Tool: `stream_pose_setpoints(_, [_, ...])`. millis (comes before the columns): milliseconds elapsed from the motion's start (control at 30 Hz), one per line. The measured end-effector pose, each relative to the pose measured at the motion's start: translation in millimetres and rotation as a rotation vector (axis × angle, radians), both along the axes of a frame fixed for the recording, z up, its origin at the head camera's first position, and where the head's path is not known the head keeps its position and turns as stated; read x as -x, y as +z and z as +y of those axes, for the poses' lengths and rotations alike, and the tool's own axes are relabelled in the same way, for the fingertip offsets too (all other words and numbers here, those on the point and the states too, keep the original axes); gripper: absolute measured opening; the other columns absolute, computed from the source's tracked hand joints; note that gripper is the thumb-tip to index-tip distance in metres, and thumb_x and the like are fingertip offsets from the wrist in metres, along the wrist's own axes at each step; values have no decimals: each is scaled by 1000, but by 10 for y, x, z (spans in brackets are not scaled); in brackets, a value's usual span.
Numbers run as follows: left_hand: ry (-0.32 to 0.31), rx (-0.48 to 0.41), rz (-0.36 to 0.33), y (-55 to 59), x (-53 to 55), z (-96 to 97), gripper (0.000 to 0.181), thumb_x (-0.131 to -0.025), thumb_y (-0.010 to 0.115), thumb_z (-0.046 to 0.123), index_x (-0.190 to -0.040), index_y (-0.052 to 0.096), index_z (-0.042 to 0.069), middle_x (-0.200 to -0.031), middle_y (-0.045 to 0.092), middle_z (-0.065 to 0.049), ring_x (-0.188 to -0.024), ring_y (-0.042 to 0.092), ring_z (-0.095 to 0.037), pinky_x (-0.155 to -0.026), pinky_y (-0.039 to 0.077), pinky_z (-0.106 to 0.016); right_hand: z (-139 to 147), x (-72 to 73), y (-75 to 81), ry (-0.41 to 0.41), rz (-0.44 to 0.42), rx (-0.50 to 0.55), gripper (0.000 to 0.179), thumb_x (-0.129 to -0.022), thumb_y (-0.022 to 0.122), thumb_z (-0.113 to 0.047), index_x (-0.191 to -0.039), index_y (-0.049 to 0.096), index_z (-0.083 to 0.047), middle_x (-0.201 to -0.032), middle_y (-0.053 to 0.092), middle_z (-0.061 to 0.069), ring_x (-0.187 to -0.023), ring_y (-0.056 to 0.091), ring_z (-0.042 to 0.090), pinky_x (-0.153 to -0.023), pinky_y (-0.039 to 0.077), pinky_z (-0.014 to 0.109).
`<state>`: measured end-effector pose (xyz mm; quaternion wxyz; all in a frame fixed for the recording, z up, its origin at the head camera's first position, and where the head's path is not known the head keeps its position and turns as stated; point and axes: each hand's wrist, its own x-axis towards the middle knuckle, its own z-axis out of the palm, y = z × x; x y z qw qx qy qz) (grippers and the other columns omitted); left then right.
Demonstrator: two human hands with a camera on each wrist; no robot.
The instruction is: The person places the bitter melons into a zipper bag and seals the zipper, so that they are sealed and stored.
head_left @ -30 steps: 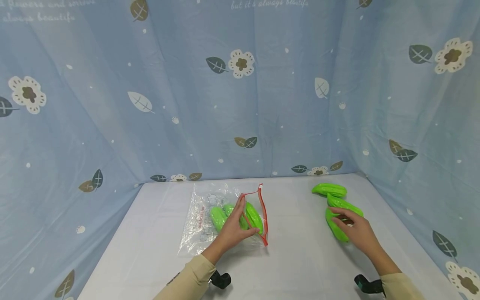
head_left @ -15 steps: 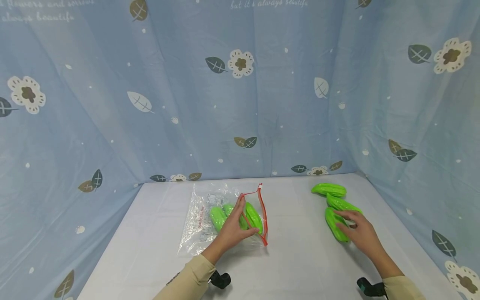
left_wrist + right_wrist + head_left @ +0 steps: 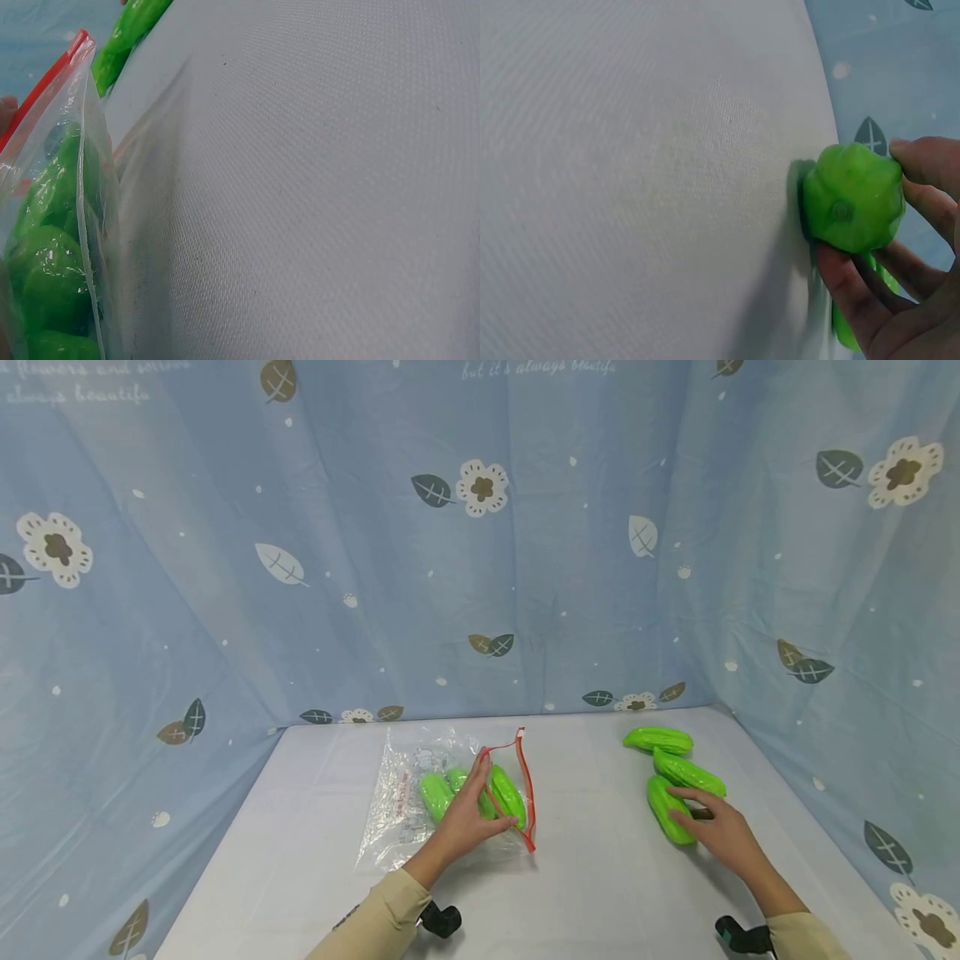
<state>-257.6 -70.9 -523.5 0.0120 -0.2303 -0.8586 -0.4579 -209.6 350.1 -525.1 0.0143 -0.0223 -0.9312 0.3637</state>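
My left hand grips a clear zip bag near its mouth, thumb and fingers spread along the red zip edge. Several bright green bitter melons lie inside it; the hand hides part of them. In the left wrist view the bag wall stands up from the table. My right hand holds a loose bitter melon at the right, thumb on one side and fingers on the other. In the right wrist view the blunt end of this bitter melon faces the camera.
Two more bitter melons lie just behind the held one. A white cloth covers the table. Blue patterned curtain hangs at the back and sides. Black wrist mounts show under both forearms.
My right hand has moved slightly back towards me and settled around the nearest bitter melon, which has shifted a little to the left. The left hand and bag have stayed still.
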Motion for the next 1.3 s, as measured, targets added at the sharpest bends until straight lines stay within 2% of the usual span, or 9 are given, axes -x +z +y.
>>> stream_pose_setpoints(300, [5,0,5,-15,2,-2,111,-81,86,35,-162,17,3,-171,7,-1,-154,16,-26,-121,27,-50,-70,44,-66,13,5,36,62,-94,70,-48,-142,60,-10,-146,50,30,-113,62,49,-76,59,48])
stream_pose_setpoints(867, [3,0,1,-10,-4,-2,111,-81,87,33,-162,17,3,-171,7,-3,-155,16,-25,-121,27,-49,-350,109,-58,60,66,91,53,-93,75,-39,-137,65,-11,-142,56,24,-113,64,42,-78,60,45])
stream_pose_setpoints(1067, [2,-7,2,-11,0,2,111,-81,86,33,-162,16,3,-171,7,-2,-154,16,-25,-120,27,-50,-422,147,-62,70,54,92,54,-93,74,-40,-137,65,-11,-144,55,24,-116,62,44,-81,59,47])
stream_pose_setpoints(1300, [4,-8,-3,-20,6,3,111,-82,86,34,-163,17,4,-171,7,-3,-154,16,-26,-120,28,-50,-512,163,-82,62,38,124,53,-93,74,-39,-138,65,-13,-144,55,23,-114,64,42,-75,59,41])
